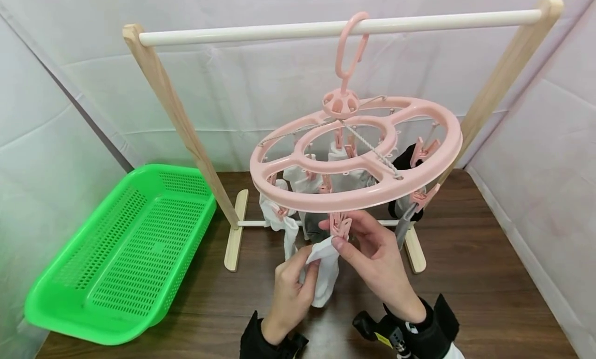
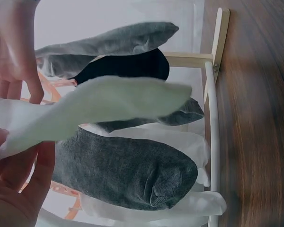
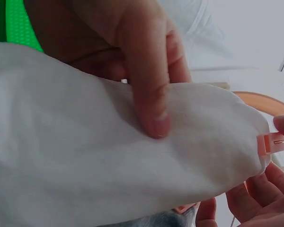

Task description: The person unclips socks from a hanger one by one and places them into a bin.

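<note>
A white sock (image 1: pixel 327 276) hangs below the front of a round pink drying hanger (image 1: pixel 342 196). My left hand (image 1: pixel 295 286) pinches the sock near its upper end; in the right wrist view its thumb presses flat on the white cloth. A pink clothespin (image 1: pixel 340 225) grips the sock's top edge. My right hand (image 1: pixel 377 250) holds this clothespin, thumb at its lower end and fingers behind. The left wrist view shows the sock's free end hanging in front of a dark grey sock (image 2: pixel 128 170).
The hanger's hook (image 1: pixel 352 48) loops over a white rod (image 1: pixel 261 34) on a wooden stand (image 1: pixel 174 110). More white, grey and black socks hang around the ring from other clothespins. A green basket (image 1: pixel 139 245) stands left on the brown table (image 1: pixel 484 276).
</note>
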`<state>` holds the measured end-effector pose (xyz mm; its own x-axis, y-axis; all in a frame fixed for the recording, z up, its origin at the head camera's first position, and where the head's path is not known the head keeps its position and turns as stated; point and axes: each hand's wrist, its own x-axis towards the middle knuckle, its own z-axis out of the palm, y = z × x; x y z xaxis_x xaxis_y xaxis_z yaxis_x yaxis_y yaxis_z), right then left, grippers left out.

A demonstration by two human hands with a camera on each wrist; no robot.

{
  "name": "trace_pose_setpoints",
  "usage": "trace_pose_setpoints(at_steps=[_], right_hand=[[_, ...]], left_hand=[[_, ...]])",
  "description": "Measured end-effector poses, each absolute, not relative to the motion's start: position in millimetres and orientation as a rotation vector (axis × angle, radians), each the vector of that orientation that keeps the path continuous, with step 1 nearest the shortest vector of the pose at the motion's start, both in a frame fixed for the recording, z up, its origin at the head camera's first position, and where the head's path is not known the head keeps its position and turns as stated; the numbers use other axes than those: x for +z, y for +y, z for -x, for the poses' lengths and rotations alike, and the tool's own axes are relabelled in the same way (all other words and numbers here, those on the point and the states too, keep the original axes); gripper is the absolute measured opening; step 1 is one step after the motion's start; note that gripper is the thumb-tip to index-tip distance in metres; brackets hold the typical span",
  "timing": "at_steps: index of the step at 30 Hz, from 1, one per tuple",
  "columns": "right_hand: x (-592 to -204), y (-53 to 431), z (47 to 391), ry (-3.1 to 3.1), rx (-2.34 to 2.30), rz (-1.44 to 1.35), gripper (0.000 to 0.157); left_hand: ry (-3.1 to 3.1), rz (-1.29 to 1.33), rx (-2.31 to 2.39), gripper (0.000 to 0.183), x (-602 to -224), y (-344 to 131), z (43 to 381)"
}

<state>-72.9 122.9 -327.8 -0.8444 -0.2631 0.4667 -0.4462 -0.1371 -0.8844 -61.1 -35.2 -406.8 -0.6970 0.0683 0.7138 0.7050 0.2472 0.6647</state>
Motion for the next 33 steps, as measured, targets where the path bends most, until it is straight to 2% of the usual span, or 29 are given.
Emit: trace_pose_setpoints(at_steps=[19,33], right_hand=[[-318,122,79,-1.801,2.427,-0.825,0.025],[-316,119,80,-1.795,2.461,-0.857,0.022]], left_hand=[[-1.908,0.756,-1.471,0.025,-408,-45,56],[-1.937,0.727,-1.462,0.024,-406,-55,57]])
